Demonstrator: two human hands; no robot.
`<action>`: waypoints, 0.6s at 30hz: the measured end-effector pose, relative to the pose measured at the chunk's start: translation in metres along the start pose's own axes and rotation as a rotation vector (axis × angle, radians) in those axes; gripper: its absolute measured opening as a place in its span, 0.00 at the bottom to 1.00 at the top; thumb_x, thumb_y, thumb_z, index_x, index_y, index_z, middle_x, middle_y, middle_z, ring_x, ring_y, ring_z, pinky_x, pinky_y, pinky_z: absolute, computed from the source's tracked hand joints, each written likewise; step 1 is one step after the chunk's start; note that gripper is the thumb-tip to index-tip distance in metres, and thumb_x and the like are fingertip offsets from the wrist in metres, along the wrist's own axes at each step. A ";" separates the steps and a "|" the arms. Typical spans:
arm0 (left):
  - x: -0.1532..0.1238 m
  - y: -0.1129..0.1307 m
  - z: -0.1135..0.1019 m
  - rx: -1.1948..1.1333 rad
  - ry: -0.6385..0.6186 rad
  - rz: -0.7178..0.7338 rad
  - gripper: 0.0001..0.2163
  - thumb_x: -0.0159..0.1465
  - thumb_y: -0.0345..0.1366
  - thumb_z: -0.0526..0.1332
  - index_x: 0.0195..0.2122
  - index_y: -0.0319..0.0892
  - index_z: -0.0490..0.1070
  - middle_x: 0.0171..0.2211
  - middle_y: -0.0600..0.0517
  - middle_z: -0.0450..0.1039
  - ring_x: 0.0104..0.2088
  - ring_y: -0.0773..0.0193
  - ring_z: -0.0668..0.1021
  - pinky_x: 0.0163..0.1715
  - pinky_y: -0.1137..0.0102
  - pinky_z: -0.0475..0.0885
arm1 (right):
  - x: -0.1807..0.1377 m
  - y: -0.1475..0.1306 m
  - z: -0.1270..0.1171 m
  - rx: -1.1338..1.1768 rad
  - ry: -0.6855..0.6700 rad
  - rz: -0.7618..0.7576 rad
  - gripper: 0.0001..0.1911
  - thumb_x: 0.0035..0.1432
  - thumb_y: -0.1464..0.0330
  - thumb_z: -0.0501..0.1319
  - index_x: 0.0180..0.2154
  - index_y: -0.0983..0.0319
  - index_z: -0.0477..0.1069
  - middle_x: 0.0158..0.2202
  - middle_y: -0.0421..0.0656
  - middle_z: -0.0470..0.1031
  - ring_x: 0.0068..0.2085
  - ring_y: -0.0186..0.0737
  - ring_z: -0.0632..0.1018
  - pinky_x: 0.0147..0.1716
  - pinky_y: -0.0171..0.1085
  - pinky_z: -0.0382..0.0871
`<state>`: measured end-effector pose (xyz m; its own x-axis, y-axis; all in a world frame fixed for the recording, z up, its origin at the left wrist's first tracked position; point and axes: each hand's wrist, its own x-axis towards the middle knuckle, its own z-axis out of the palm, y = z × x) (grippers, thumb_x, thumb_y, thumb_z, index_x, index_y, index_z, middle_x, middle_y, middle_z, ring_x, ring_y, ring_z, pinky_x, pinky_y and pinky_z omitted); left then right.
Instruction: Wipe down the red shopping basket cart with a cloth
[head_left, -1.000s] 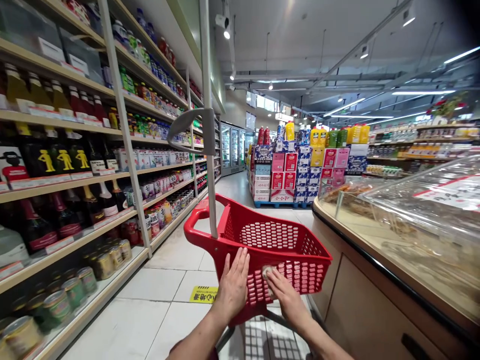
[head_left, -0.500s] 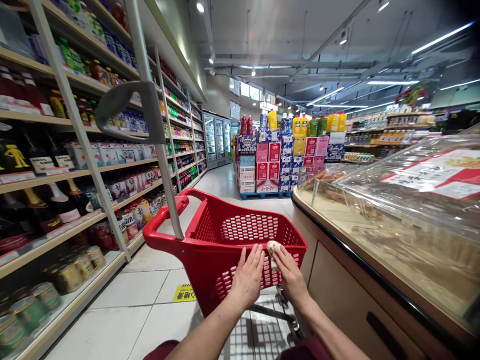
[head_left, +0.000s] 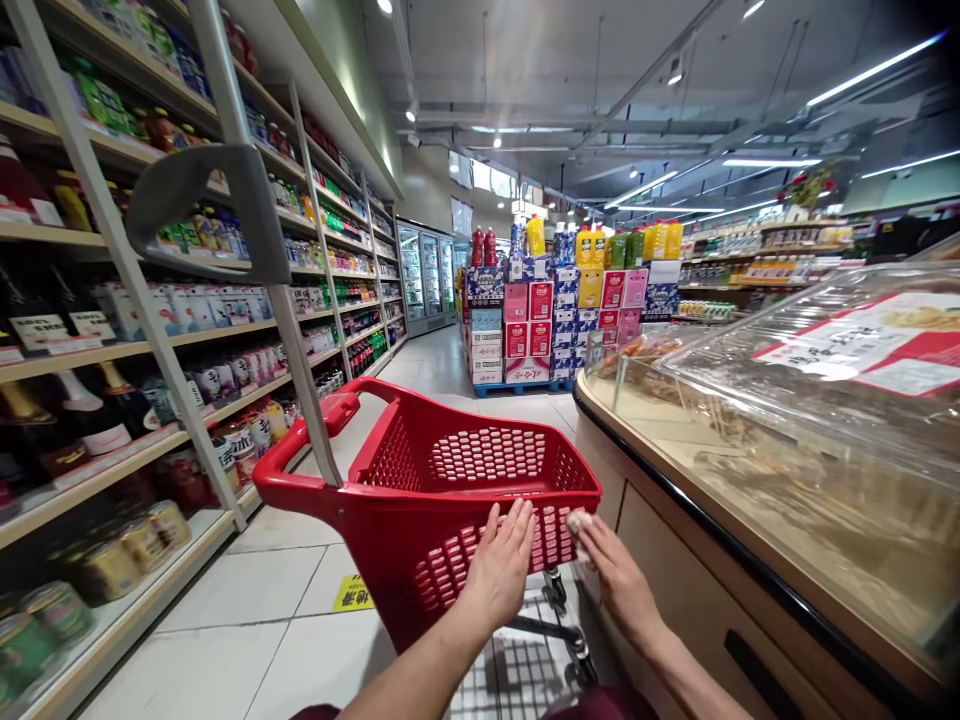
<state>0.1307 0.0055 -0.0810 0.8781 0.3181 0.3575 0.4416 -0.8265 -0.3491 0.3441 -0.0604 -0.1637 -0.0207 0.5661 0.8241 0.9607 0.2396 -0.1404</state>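
A red perforated shopping basket (head_left: 420,490) on wheels stands in the aisle in front of me, its grey pull handle (head_left: 202,195) sticking up at the left. My left hand (head_left: 501,565) lies flat and open against the basket's near wall. My right hand (head_left: 616,572) presses a small whitish cloth (head_left: 577,522) against the basket's right corner, fingers closed on it.
Shelves of bottles, jars and cans (head_left: 127,400) line the left side. A display counter with a clear cover (head_left: 787,420) runs along the right. Stacked drink cartons on a pallet (head_left: 555,320) stand ahead, with glass-door fridges (head_left: 424,275) beyond. A yellow floor sticker (head_left: 352,595) lies under the basket.
The basket has shifted left in view. My right hand with the cloth moved from the basket's top rim to its right corner; my left hand stays flat on the wall.
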 end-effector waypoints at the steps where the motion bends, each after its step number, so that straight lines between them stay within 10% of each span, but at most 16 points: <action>1: 0.001 0.001 0.001 -0.005 -0.007 -0.004 0.27 0.59 0.33 0.47 0.60 0.32 0.45 0.62 0.42 0.43 0.62 0.57 0.44 0.58 0.55 0.38 | 0.005 0.004 -0.002 0.003 0.042 0.035 0.26 0.58 0.75 0.47 0.58 0.54 0.52 0.57 0.41 0.60 0.58 0.41 0.59 0.55 0.48 0.59; 7: 0.000 -0.002 0.004 -0.024 -0.019 -0.053 0.29 0.56 0.33 0.49 0.60 0.32 0.46 0.62 0.42 0.44 0.62 0.56 0.46 0.58 0.55 0.39 | -0.008 0.033 0.019 -0.045 0.121 0.149 0.31 0.53 0.80 0.45 0.58 0.55 0.53 0.59 0.38 0.56 0.59 0.37 0.57 0.55 0.43 0.60; 12: -0.039 -0.047 -0.036 0.017 0.141 -0.203 0.29 0.56 0.32 0.50 0.60 0.34 0.46 0.60 0.43 0.50 0.61 0.57 0.51 0.59 0.56 0.36 | -0.043 0.030 0.023 -0.049 0.055 0.174 0.30 0.51 0.80 0.45 0.54 0.54 0.60 0.54 0.38 0.65 0.56 0.37 0.63 0.52 0.43 0.64; 18: -0.108 -0.145 -0.106 0.186 0.381 -0.592 0.28 0.57 0.32 0.50 0.59 0.34 0.46 0.58 0.40 0.55 0.59 0.54 0.56 0.57 0.51 0.41 | 0.059 -0.034 0.027 0.163 0.183 0.242 0.29 0.53 0.77 0.48 0.57 0.56 0.54 0.59 0.39 0.56 0.59 0.41 0.58 0.56 0.48 0.56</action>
<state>-0.0483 0.0421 0.0230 0.3720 0.4757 0.7971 0.8765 -0.4628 -0.1329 0.3030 -0.0135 -0.1253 0.2668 0.4747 0.8387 0.8744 0.2467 -0.4178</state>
